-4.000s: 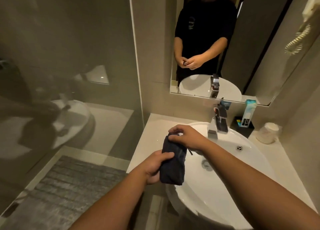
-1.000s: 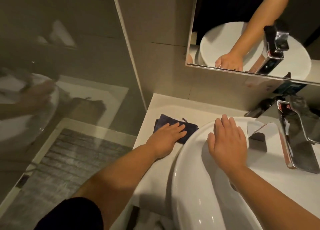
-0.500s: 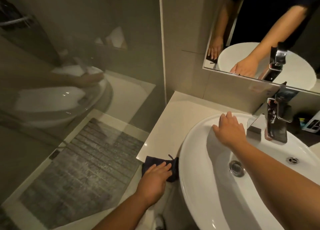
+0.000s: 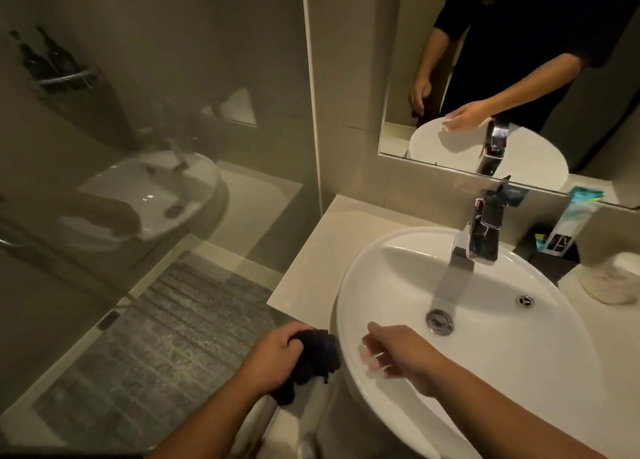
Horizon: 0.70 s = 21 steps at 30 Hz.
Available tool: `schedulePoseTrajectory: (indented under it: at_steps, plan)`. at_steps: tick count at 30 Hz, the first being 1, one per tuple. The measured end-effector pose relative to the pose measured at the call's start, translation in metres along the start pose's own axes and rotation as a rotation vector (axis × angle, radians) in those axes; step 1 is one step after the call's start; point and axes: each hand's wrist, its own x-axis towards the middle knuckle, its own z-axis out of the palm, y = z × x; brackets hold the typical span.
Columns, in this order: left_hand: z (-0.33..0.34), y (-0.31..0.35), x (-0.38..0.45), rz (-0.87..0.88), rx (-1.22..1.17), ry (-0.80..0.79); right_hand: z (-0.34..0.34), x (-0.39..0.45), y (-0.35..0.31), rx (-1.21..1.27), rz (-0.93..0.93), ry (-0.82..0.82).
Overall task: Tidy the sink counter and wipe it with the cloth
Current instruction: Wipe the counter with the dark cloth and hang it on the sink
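Note:
My left hand [image 4: 273, 358] grips the dark blue cloth [image 4: 317, 356], bunched up just off the front edge of the pale counter [image 4: 325, 247], left of the white basin [image 4: 485, 372]. My right hand [image 4: 398, 351] hovers over the basin's near rim, fingers loosely spread and holding nothing. A chrome tap [image 4: 481, 240] stands at the back of the basin. The drain [image 4: 439, 321] shows in the bowl.
A toothpaste box [image 4: 568, 226] leans in a dark holder right of the tap. A white roll-like object [image 4: 613, 278] sits on the right counter. A mirror [image 4: 519, 78] hangs behind. A glass shower partition [image 4: 156, 147] and grey mat [image 4: 156, 337] lie left.
My left hand has pulled the cloth off the counter's front edge and bunched it. My right hand has left the basin's back rim and come to the near rim.

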Motion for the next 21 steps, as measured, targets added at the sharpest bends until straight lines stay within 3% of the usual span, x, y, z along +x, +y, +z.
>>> schedulePoseTrajectory:
  at_steps: [3,8,11,14,16,19,21]
  plan:
    - [-0.016,0.048,-0.014,0.184,0.051,0.053,0.013,-0.017,-0.004,0.346,0.136,-0.213]
    - [-0.019,0.096,-0.038,0.555,0.466,-0.012,0.010,-0.051,-0.016,0.641,0.039,-0.240]
    - [-0.012,0.098,-0.049,0.854,0.680,0.038,0.007,-0.079,-0.023,0.609,-0.142,-0.102]
    - [-0.009,0.084,-0.061,1.011,0.616,0.046,0.007,-0.110,-0.024,0.376,-0.328,0.123]
    - [-0.013,0.079,-0.076,0.965,0.388,-0.021,0.007,-0.136,-0.023,0.204,-0.414,0.224]
    - [-0.015,0.079,-0.087,0.639,-0.011,-0.101,0.008,-0.171,-0.020,-0.089,-0.478,0.291]
    - [-0.010,0.083,-0.082,0.496,-0.107,-0.160,0.009,-0.190,-0.017,-0.232,-0.496,0.338]
